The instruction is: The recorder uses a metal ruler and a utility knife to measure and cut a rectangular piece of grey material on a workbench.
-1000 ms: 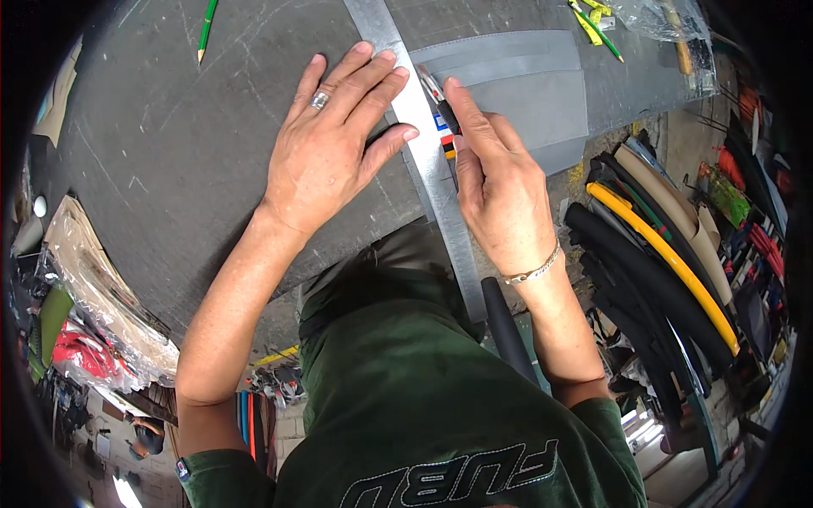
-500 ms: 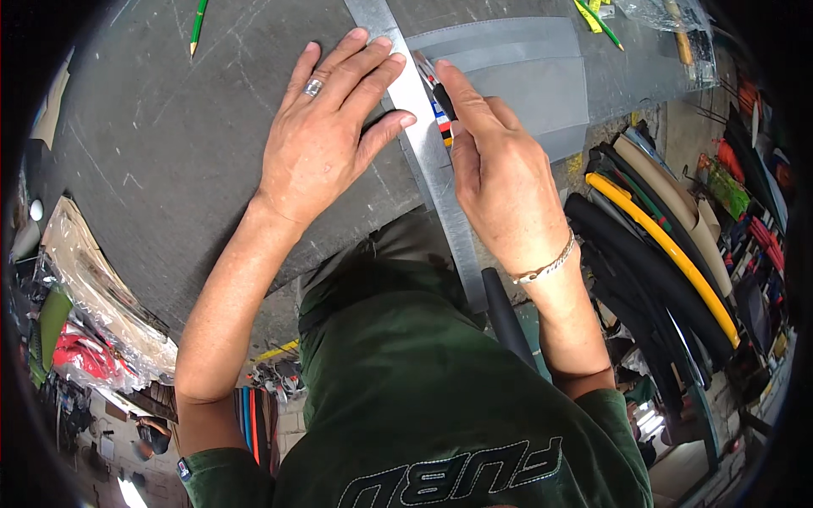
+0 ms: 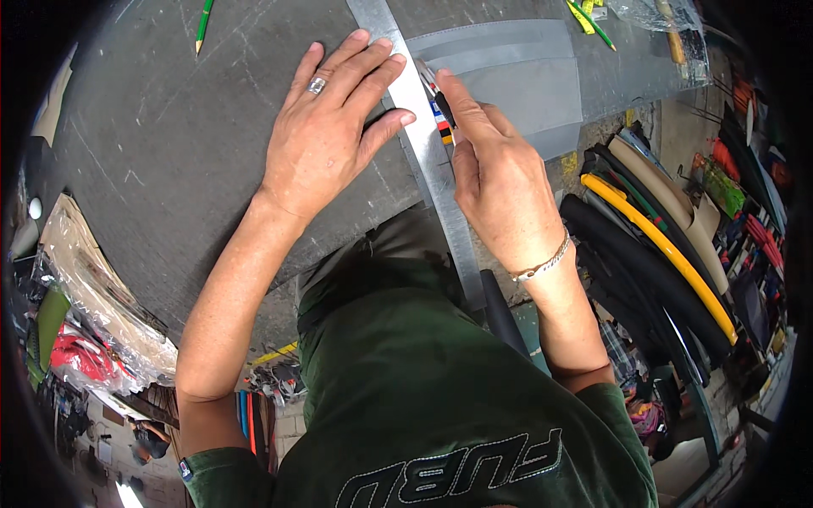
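Note:
My left hand (image 3: pixel 318 144) lies flat with its fingers spread, the fingertips and thumb pressing on a long metal ruler (image 3: pixel 429 140). The ruler runs from the far edge of the view toward my body and juts past the table's near edge. Along the ruler's right side, my right hand (image 3: pixel 506 190) is closed around a cutter knife (image 3: pixel 442 105), its index finger stretched along the top. Much of the knife is hidden by the fingers. A grey stitched sheet (image 3: pixel 533 89) lies flat under the ruler and extends right.
A dark scratched worktable (image 3: pixel 169 127) carries a green pencil (image 3: pixel 204 25) at the far left. Another green pencil (image 3: pixel 593 25) and a yellow tape measure (image 3: pixel 583 17) lie at the far right. Rolls of material, one a yellow roll (image 3: pixel 660 250), stand right. Plastic-wrapped sheets (image 3: pixel 93 284) stand left.
The view has shifted slightly. My right hand and the knife sit a touch lower along the ruler; my left hand keeps its place on it.

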`<action>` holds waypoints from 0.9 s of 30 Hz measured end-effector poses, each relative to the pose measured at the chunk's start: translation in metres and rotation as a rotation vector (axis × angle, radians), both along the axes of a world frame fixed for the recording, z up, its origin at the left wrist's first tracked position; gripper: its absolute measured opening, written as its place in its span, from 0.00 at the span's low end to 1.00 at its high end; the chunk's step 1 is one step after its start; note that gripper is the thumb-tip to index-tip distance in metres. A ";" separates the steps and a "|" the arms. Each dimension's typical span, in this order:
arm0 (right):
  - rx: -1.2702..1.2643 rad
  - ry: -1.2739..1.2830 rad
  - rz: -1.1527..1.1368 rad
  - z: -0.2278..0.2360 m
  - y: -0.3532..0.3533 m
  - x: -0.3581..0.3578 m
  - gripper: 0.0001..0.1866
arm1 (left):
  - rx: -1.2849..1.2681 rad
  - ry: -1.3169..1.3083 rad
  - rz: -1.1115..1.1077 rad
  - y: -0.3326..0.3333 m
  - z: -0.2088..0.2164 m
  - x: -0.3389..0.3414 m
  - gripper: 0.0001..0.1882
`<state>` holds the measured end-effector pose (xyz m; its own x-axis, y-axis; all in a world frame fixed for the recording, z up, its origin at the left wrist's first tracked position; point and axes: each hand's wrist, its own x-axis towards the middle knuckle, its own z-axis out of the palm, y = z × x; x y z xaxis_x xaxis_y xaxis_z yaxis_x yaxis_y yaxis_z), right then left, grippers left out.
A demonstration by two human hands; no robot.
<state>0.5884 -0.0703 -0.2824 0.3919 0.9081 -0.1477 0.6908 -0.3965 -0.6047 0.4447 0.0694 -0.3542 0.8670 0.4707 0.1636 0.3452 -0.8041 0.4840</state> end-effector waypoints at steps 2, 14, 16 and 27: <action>-0.037 0.078 -0.017 0.003 0.001 0.004 0.31 | 0.003 -0.001 -0.001 0.000 0.000 0.001 0.29; 0.498 -0.274 0.091 -0.005 0.065 0.152 0.16 | 0.061 0.088 0.027 -0.009 0.017 0.005 0.26; 0.273 -0.333 -0.149 0.045 0.091 0.117 0.15 | 0.091 0.121 0.050 -0.011 0.019 -0.001 0.26; 0.569 1.114 -0.731 0.019 0.206 0.104 0.20 | 0.119 0.172 0.056 -0.013 0.025 0.003 0.26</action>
<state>0.6923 0.1354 -0.2631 0.7094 0.5978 -0.3733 -0.4821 0.0253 -0.8758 0.4482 0.0566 -0.3295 0.8601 0.5049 0.0726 0.4600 -0.8292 0.3174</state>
